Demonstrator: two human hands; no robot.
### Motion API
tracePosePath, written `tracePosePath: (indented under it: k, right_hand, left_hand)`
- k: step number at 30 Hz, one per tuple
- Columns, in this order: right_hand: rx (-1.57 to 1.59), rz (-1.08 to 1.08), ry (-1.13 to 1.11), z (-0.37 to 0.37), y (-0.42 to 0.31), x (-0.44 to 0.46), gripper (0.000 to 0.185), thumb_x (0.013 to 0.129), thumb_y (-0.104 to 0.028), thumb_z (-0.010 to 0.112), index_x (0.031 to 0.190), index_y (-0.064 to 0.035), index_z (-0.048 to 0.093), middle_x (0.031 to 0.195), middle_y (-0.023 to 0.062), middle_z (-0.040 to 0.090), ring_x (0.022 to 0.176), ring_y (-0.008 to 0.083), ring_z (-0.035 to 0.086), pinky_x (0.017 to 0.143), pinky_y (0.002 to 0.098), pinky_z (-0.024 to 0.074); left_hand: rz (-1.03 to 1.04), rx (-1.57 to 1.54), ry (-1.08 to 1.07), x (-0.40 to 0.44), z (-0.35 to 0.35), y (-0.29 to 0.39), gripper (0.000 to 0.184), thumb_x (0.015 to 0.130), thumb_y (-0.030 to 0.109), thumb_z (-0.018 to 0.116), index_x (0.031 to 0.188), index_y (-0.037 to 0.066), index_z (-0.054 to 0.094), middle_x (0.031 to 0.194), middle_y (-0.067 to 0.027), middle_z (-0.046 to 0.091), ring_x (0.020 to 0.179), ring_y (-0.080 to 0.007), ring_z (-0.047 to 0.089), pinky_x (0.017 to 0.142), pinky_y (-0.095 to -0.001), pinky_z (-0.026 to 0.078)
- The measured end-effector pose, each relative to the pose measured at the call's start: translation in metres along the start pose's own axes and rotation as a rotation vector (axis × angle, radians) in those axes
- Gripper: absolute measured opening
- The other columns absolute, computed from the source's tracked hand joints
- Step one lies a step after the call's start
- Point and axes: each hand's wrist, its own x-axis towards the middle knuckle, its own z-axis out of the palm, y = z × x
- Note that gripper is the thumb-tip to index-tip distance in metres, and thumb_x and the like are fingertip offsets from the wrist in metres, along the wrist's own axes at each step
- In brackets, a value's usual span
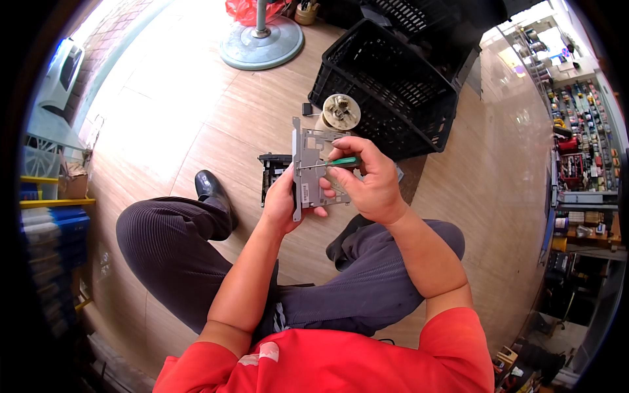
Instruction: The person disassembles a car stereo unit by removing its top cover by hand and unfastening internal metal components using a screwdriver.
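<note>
A grey metal bracket plate (306, 180) with cut-outs and a small label is held up over the floor. My left hand (282, 202) grips it from its left side and underneath, some fingers showing beyond its lower edge. In my right hand (367, 177) is a screwdriver with a green handle (345, 161), pinched between fingers and thumb. Its thin shaft points left across the plate, the tip near the plate's long folded edge. A black plastic frame part (270, 171) lies on the floor behind the plate, partly hidden by it.
Beyond the plate stand a round container (341, 112) with parts on top and a small black block (306, 109). A large black crate (386, 85) is behind them. A round grey stand base (262, 44) is farther back. Shelves of goods (583, 144) line the right.
</note>
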Motion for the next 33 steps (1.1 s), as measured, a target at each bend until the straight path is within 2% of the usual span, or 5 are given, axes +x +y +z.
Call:
tracePosePath:
  k: [9,11,14,24,33]
  right_hand:
    - [0.115,0.084,-0.019,0.002,0.004,-0.001,0.029,0.089,0.007,0.062,0.117,0.0001,0.057,0.108,0.0068,0.064,0.098,0.0111,0.062,0.086,0.0255,0.0522]
    - [0.098,-0.017,0.044,0.004,0.007,-0.001,0.028,0.087,0.006,0.063,0.113,-0.0011,0.059,0.101,0.0072,0.068,0.077,0.0095,0.066,0.068,0.0235,0.0557]
    - [0.135,0.077,0.007,0.002,0.001,-0.002,0.028,0.090,0.007,0.060,0.117,0.0004,0.056,0.110,0.0066,0.063,0.099,0.0109,0.061,0.087,0.0251,0.0516]
    - [-0.007,0.013,0.083,-0.006,0.010,-0.001,0.020,0.095,0.000,0.056,0.115,0.0000,0.058,0.101,0.0044,0.065,0.092,0.0073,0.060,0.078,0.0240,0.0503]
    - [-0.472,-0.177,-0.044,0.020,0.022,-0.001,0.015,0.084,-0.007,0.069,0.098,-0.0030,0.065,0.088,0.0130,0.063,0.075,0.0320,0.063,0.064,0.0380,0.0511]
  left_hand:
    - [-0.004,-0.048,-0.043,-0.001,0.001,0.000,0.056,0.106,0.047,0.021,0.132,0.007,0.049,0.100,-0.0136,0.067,0.091,-0.0278,0.069,0.056,-0.0379,0.060]
    - [-0.005,-0.064,-0.061,-0.001,0.000,-0.001,0.057,0.106,0.048,0.020,0.132,0.007,0.049,0.100,-0.0139,0.067,0.091,-0.0283,0.069,0.055,-0.0383,0.060]
    - [-0.003,-0.071,-0.058,-0.001,0.000,-0.002,0.059,0.106,0.049,0.018,0.132,0.006,0.049,0.100,-0.0142,0.067,0.091,-0.0292,0.069,0.056,-0.0392,0.060]
    - [-0.003,-0.070,-0.062,-0.001,-0.001,-0.002,0.059,0.106,0.049,0.018,0.130,0.006,0.050,0.102,-0.0147,0.067,0.093,-0.0298,0.069,0.057,-0.0399,0.060]
    - [-0.015,-0.009,-0.002,-0.001,-0.005,-0.007,0.052,0.106,0.045,0.024,0.125,0.007,0.052,0.104,-0.0124,0.067,0.088,-0.0250,0.069,0.057,-0.0404,0.060]
